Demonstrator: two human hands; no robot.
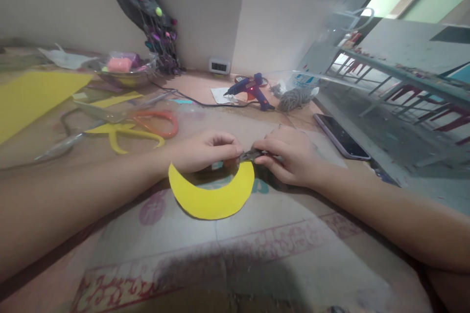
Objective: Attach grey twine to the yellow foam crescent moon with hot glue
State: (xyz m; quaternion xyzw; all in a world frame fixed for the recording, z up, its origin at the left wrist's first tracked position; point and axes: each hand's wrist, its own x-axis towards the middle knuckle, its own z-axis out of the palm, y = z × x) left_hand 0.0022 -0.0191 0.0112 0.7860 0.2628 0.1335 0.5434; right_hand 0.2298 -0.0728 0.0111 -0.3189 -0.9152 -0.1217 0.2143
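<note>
Yellow crescent [211, 203]: just above or on the printed sheet [279, 220], before me.
Left hand [216, 149]: my grip pinches closed on the crescent's right horn.
Right hand [284, 154]: thumb and finger closed on dark grey material [249, 155] at that horn.
Beyond: orange-handled scissors [137, 116] left, glue gun [253, 90] ahead, phone [341, 137] right.

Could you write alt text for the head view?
A person's left hand and right hand pinch a small dark-grey piece by the right tip of a flat yellow crescent cutout. Behind lie scissors with orange and yellow handles, a blue glue gun and grey yarn; a dark-screened phone lies at right.
</note>
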